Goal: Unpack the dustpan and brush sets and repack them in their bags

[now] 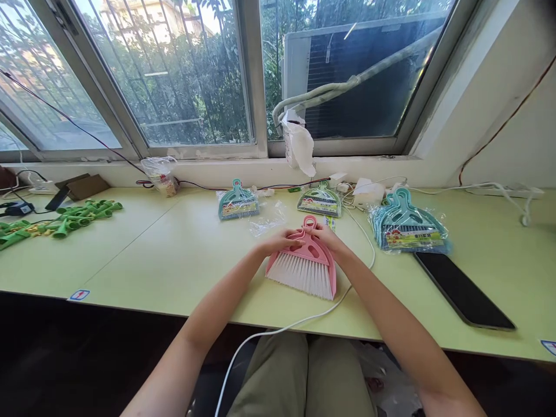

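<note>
A pink dustpan (333,279) with a white-bristled pink hand brush (304,272) nested on it lies before me near the table's front edge, handles pointing to the window. My left hand (282,240) grips the upper left side of the brush and dustpan, thumb across the top. On the other side, my right hand (324,234) closes round the upper right side by the handle. The undersides of both hands' grips are hidden. Just beyond lies crumpled clear plastic wrap (269,220).
Wrapped brush sets, one teal (238,202), one green (320,201), stand at the back. A teal stack (408,223) sits right, by a black tablet (464,289). A white cable (299,321) crosses the table edge. Green tube-like pieces (69,220) lie left.
</note>
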Action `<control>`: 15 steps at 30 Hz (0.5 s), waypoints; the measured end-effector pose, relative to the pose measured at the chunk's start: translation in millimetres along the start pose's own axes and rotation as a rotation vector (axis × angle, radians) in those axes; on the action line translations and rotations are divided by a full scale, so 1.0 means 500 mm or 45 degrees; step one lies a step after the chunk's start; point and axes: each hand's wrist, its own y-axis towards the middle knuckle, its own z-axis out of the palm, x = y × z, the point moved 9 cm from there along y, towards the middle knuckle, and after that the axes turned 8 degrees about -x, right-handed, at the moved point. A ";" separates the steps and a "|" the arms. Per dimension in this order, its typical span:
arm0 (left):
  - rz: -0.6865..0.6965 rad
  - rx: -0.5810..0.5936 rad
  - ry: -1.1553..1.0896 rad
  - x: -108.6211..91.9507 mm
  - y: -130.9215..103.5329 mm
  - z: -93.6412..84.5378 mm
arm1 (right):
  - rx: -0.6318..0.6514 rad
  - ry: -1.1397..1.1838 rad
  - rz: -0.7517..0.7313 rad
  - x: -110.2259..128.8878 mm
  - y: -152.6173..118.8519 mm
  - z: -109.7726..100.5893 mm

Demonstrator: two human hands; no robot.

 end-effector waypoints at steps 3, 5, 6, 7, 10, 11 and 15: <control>-0.032 -0.032 -0.047 0.008 0.005 -0.005 | -0.007 0.036 0.031 -0.009 0.004 -0.001; -0.031 -0.044 -0.070 0.011 0.008 -0.006 | -0.011 0.030 0.034 -0.013 0.007 -0.003; -0.027 -0.048 -0.074 0.012 0.010 -0.007 | -0.012 0.026 0.030 -0.014 0.008 -0.004; -0.021 -0.054 -0.072 0.013 0.011 -0.008 | -0.013 0.021 0.026 -0.014 0.009 -0.004; -0.002 -0.066 -0.060 0.012 0.013 -0.009 | -0.028 0.011 0.009 -0.010 0.011 -0.007; 0.003 -0.063 -0.055 0.011 0.013 -0.009 | -0.032 0.012 0.004 -0.008 0.010 -0.007; 0.000 -0.057 -0.052 0.005 0.009 -0.006 | -0.036 -0.009 -0.013 0.003 0.002 -0.006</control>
